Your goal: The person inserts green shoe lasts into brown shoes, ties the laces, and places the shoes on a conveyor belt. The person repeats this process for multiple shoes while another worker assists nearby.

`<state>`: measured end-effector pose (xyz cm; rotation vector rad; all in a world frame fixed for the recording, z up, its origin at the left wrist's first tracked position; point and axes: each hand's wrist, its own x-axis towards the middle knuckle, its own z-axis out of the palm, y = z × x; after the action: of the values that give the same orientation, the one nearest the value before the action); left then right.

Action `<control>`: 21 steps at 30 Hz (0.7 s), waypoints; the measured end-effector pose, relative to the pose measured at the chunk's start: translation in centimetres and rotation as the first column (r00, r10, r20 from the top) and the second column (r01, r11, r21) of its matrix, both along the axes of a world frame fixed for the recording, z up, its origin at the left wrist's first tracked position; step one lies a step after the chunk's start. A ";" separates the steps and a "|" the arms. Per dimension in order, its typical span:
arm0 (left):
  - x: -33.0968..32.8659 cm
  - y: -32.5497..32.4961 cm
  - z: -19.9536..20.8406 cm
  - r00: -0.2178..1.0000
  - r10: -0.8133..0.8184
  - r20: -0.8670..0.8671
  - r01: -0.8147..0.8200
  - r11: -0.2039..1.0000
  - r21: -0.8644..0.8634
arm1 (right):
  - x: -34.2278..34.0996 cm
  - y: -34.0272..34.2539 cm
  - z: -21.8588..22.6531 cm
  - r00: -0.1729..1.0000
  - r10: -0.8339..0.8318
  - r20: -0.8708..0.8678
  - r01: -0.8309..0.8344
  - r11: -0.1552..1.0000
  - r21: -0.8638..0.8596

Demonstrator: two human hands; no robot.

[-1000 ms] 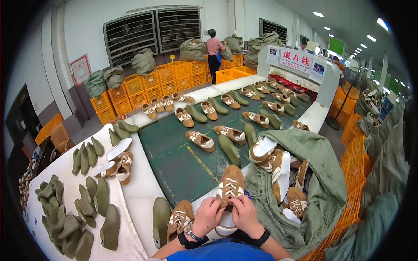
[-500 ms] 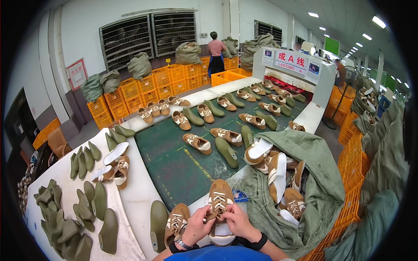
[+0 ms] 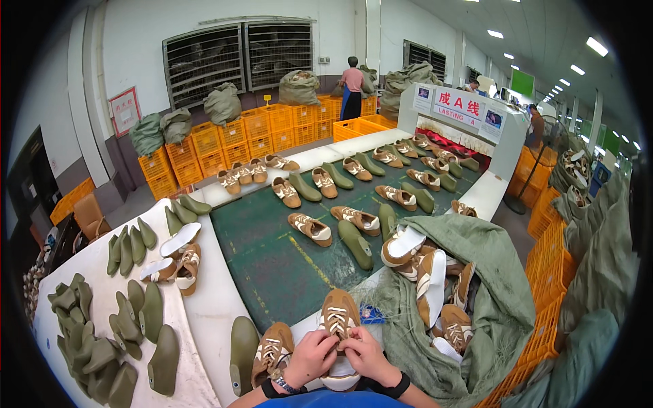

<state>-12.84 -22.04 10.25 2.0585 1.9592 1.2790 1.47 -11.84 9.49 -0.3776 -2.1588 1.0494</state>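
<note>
A brown sneaker with white stripes and white laces [image 3: 341,310] lies in front of me, toe pointing away. My left hand [image 3: 311,358] and my right hand [image 3: 370,356] are closed on it from either side. Thumbs and fingertips meet in a pinch at the top of its lacing, near the opening; whether a lace end is between them is too small to tell. A matching sneaker [image 3: 273,348] stands just left of my left hand. Beside that lies a long olive-green shoe last [image 3: 243,350].
A green sack [image 3: 486,272] of sneakers spills over the right side. More sneakers and lasts stand on the dark green conveyor [image 3: 255,265]. Loose lasts [image 3: 102,360] pile on the white table at left. Orange crates [image 3: 248,132] line the wall, near a standing person [image 3: 352,85].
My view has shifted slightly, so the sneaker and hands sit a little lower. The fingertips have drawn closer together at the top of the lacing.
</note>
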 end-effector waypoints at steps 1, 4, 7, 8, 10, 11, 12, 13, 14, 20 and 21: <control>0.1 0.1 0.2 1.000 0.001 -0.017 -0.001 1.000 0.016 | 0.0 -0.1 0.2 1.000 -0.030 -0.006 0.030 0.999 -0.015; 0.3 0.6 0.5 0.999 -0.014 -0.035 0.016 0.998 0.055 | 0.2 -0.6 0.7 0.995 -0.096 0.021 0.097 0.994 -0.057; 0.4 0.9 0.5 0.998 -0.002 -0.058 0.008 0.994 0.109 | 0.1 -1.0 0.4 0.985 -0.171 0.013 0.171 0.979 -0.115; 0.5 0.9 0.6 0.998 0.016 -0.056 -0.011 0.995 0.096 | 0.0 -1.1 0.3 0.981 -0.193 0.001 0.191 0.975 -0.115; 0.7 0.9 0.6 0.997 0.042 -0.059 -0.038 0.997 0.071 | -0.1 -1.1 -0.1 0.973 -0.228 -0.018 0.226 0.970 -0.086; 0.8 0.8 0.6 0.997 0.051 -0.064 -0.047 0.997 0.059 | -0.2 -1.1 -0.3 0.970 -0.242 -0.025 0.240 0.969 -0.056; 0.8 0.7 0.6 0.996 0.067 -0.064 -0.065 0.997 0.041 | -0.3 -1.1 -0.4 0.965 -0.259 -0.026 0.258 0.965 -0.032; 0.9 0.6 0.5 0.995 0.076 -0.072 -0.074 0.996 0.040 | -0.3 -1.1 -0.5 0.966 -0.256 -0.035 0.256 0.967 -0.011; 0.8 0.6 0.5 0.993 0.093 -0.074 -0.090 0.995 0.033 | -0.3 -1.0 -0.6 0.965 -0.258 -0.038 0.259 0.966 0.005; 0.3 1.0 -0.3 0.998 0.016 -0.058 -0.010 0.995 0.098 | -0.2 -1.1 -0.4 0.969 -0.246 -0.016 0.246 0.969 0.021; 0.3 1.1 -0.4 0.999 -0.005 -0.037 0.009 0.992 0.122 | -0.2 -1.2 -0.3 0.967 -0.254 -0.023 0.254 0.967 0.013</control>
<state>-12.53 -20.97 9.90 2.1558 1.9321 1.4037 1.28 -13.03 9.17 -0.6150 -2.0337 0.8864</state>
